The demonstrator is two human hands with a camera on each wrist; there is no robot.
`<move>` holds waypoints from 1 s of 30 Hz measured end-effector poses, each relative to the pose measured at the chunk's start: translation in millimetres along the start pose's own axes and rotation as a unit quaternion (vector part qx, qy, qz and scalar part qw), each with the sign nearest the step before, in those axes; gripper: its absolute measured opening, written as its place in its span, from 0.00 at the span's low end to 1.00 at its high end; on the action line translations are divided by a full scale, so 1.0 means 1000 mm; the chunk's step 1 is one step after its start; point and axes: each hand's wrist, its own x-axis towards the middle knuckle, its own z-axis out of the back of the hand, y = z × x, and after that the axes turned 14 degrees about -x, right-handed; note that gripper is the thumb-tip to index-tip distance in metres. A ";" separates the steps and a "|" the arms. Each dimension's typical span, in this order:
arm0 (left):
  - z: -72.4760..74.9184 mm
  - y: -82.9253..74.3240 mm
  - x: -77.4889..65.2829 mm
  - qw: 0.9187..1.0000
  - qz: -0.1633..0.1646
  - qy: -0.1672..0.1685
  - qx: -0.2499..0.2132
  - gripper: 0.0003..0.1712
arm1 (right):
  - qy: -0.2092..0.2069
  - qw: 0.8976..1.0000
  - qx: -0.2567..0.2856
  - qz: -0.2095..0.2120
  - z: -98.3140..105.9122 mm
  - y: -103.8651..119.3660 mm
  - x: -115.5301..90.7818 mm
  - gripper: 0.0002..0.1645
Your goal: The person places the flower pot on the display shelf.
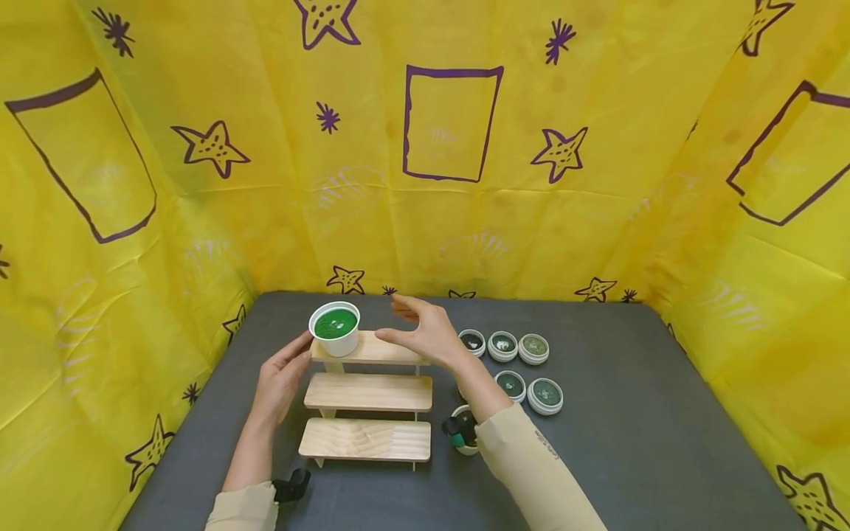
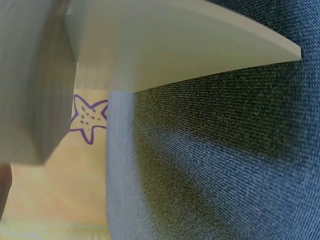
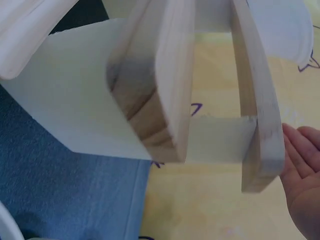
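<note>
A white cup (image 1: 344, 344) with bright green contents stands at the left end of the top board (image 1: 378, 352) of a three-step wooden stand. My left hand (image 1: 275, 383) is at that end, its fingertips right at the board's edge, close below the cup. Over the board's right half, my right hand (image 1: 423, 330) has its thumb and fingers spread apart with nothing between them. In the right wrist view, the right hand (image 3: 306, 175) appears beside the board's near end. The left wrist view shows the stand's pale side panel (image 2: 200, 47) close up.
Several small white cups with dark green contents, one of them a pot (image 1: 545, 397), stand to the right of the stand. Another cup (image 1: 467, 448) is partly hidden behind the right wrist. The lower boards (image 1: 365, 439) are below. Yellow patterned cloth (image 1: 451, 221) surrounds the grey tabletop (image 1: 617, 442).
</note>
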 end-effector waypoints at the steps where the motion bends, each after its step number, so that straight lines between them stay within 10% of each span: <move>1: 0.000 0.000 0.000 1.000 0.000 -0.001 -0.001 0.26 | -0.001 1.000 0.003 0.000 0.001 -0.001 -0.001 0.45; 30: -0.002 -0.002 0.001 1.000 0.010 -0.012 0.009 0.31 | -0.043 0.999 -0.001 -0.001 0.016 -0.048 -0.062 0.42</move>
